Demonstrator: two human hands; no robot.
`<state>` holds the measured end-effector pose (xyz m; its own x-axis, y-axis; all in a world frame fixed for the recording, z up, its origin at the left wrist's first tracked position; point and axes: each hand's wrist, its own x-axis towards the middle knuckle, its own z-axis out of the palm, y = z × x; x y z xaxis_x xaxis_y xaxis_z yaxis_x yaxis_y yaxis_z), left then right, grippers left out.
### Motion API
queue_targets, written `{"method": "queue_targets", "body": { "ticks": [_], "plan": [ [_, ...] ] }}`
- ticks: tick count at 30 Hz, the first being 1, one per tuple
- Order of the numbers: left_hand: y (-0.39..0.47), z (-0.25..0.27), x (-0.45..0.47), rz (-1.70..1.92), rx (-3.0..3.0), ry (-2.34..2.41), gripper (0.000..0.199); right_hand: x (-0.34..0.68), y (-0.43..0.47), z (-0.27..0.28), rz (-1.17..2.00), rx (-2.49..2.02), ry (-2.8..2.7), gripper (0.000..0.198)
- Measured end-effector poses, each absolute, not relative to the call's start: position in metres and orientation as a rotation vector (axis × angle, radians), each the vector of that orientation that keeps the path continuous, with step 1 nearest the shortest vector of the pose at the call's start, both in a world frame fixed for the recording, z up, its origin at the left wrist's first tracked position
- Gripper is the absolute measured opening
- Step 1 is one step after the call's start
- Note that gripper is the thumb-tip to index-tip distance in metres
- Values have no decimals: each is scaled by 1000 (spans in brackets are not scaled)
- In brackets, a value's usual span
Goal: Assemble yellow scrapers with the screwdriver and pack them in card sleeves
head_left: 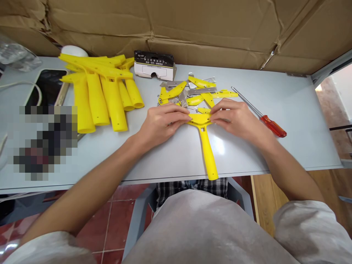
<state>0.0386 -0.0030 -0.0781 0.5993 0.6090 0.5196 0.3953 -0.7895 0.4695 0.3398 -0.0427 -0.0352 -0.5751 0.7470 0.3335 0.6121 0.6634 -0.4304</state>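
Yellow handle (208, 150) at front edge of surface (170, 157): likely light, stiff. Left hand (162, 121), right hand (235, 117) pinch crosspiece (200, 120) ends; suitable hold.

Box (158, 71), black and white, near the back edge of the tabletop (302, 106): on its black band we read a code (141, 56) seemingly ending in 001; also Chinese characters (156, 62), white, too small for us to transcribe.

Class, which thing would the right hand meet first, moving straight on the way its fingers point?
First, the broad yellow plastic handle head, which the right hand appears to touch; beyond it, the left hand.
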Motion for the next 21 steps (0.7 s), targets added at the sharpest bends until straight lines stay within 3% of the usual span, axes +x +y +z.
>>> {"method": "queue_targets", "body": {
  "ticks": [13,21],
  "plan": [
    [-1,-81,37,901,2582,779,14,338,-49,-38,295,-1097,-2454,25],
    [-4,-73,38,840,2621,788,13,341,-48,-46,216,-1038,-2487,17]
  ]
}}
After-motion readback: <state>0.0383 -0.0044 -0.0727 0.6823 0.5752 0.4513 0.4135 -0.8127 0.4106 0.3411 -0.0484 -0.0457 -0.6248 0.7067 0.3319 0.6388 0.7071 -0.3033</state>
